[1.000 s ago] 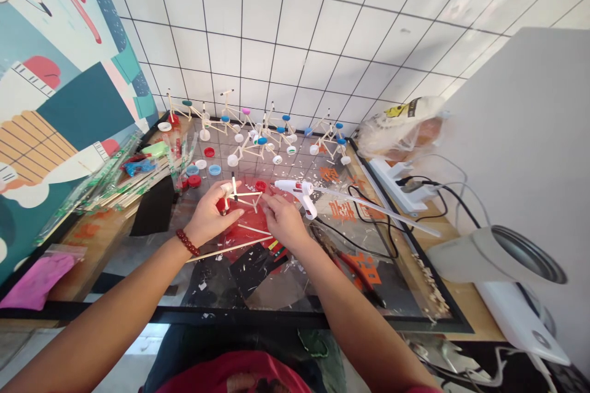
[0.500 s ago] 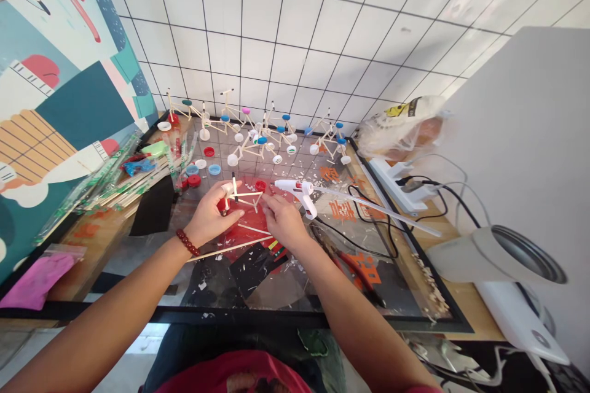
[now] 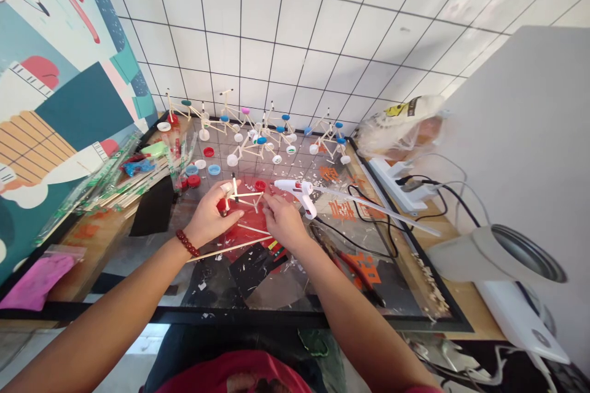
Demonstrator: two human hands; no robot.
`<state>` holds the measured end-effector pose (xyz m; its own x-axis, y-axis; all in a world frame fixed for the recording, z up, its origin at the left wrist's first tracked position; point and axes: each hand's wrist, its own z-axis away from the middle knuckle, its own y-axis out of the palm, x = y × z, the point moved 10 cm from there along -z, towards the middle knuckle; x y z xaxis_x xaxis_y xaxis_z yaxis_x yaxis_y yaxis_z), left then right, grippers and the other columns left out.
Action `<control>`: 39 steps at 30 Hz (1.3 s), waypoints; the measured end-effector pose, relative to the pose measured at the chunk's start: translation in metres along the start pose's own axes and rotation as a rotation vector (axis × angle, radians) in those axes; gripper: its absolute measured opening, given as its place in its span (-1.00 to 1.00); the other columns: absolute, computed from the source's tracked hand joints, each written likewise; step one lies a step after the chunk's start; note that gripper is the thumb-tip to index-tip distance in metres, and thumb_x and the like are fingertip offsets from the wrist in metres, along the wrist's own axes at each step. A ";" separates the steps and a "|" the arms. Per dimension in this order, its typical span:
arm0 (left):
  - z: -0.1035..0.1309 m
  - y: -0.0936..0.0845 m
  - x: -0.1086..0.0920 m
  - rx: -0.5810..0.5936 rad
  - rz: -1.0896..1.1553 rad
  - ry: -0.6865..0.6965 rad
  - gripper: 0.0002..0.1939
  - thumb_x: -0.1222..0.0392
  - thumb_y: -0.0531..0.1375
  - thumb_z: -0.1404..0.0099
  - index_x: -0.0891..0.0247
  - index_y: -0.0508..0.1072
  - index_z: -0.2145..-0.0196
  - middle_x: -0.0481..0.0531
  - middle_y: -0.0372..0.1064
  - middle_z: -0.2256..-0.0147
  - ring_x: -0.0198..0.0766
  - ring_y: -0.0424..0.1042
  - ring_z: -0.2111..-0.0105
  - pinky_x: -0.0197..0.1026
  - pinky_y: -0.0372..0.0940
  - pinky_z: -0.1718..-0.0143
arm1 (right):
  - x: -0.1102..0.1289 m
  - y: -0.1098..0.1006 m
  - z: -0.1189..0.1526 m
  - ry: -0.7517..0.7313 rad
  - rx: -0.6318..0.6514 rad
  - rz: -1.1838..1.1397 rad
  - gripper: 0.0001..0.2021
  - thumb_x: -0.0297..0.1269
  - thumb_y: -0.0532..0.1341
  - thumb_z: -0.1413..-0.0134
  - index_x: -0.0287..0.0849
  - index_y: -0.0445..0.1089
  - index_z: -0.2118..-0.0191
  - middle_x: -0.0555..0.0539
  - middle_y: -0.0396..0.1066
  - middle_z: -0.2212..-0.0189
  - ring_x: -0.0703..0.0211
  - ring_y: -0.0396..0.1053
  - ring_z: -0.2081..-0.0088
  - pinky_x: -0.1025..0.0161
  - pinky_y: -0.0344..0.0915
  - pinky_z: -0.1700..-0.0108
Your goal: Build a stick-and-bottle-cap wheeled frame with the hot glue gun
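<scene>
My left hand (image 3: 212, 214) is closed around the front end of a small bicycle model (image 3: 246, 196) made of pale wooden sticks, with dark tips on its upright handlebar piece. A red bottle cap shows between the fingers there. At the rear end of the frame, the bunched fingertips of my right hand (image 3: 283, 216) touch the sticks; their exact grip is partly hidden. Just beyond lies a loose red bottle cap (image 3: 260, 186). A white hot glue gun (image 3: 297, 190) rests on its side to the right, a clear glue stick in its back.
Several finished stick bicycles (image 3: 262, 141) stand along the tiled wall. Bundled sticks (image 3: 133, 187) and blue, white and red caps (image 3: 214, 169) lie left. Pliers (image 3: 354, 267), a power strip (image 3: 401, 184) and the glue gun's black cord (image 3: 354, 242) are right. Loose sticks (image 3: 235, 248) lie beneath my hands.
Almost nothing differs. Both hands keep their places on the bicycle model, with only a very slight shift of the right fingertips.
</scene>
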<state>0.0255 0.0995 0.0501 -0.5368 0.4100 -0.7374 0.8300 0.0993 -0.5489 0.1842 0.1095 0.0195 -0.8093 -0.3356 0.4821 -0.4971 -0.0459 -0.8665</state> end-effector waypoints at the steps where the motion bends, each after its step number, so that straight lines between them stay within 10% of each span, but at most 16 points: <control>1: 0.000 0.000 0.000 -0.001 0.003 -0.003 -0.44 0.15 0.27 -0.16 0.23 0.37 -0.12 0.15 0.36 -0.10 -0.01 0.38 -0.12 0.04 0.27 -0.19 | 0.000 0.000 0.000 0.001 0.004 0.005 -0.59 -0.45 0.09 -0.23 -0.17 0.34 -0.17 -0.17 0.47 0.02 0.02 0.39 -0.04 0.16 0.26 -0.07; 25: -0.003 -0.003 -0.001 0.107 -0.097 0.073 -0.51 0.28 0.11 -0.26 0.22 0.33 -0.16 0.19 0.25 -0.15 -0.02 0.29 -0.17 0.03 0.28 -0.16 | -0.004 0.001 0.004 -0.005 0.049 0.014 -0.62 -0.43 0.10 -0.23 -0.18 0.35 -0.15 -0.19 0.45 0.00 0.03 0.39 -0.04 0.12 0.25 -0.10; 39: -0.006 -0.011 0.026 -0.045 -0.102 0.020 -0.34 0.22 0.19 -0.22 0.24 0.18 -0.27 0.21 0.28 -0.20 -0.02 0.35 -0.16 0.09 0.25 -0.20 | -0.002 0.000 0.006 -0.009 0.051 0.036 -0.66 -0.41 0.12 -0.22 -0.15 0.37 -0.10 -0.15 0.46 0.04 0.05 0.41 0.02 0.17 0.24 -0.01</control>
<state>0.0033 0.1150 0.0390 -0.6163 0.4140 -0.6699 0.7772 0.1823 -0.6023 0.1880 0.1048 0.0180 -0.8231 -0.3466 0.4498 -0.4513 -0.0816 -0.8886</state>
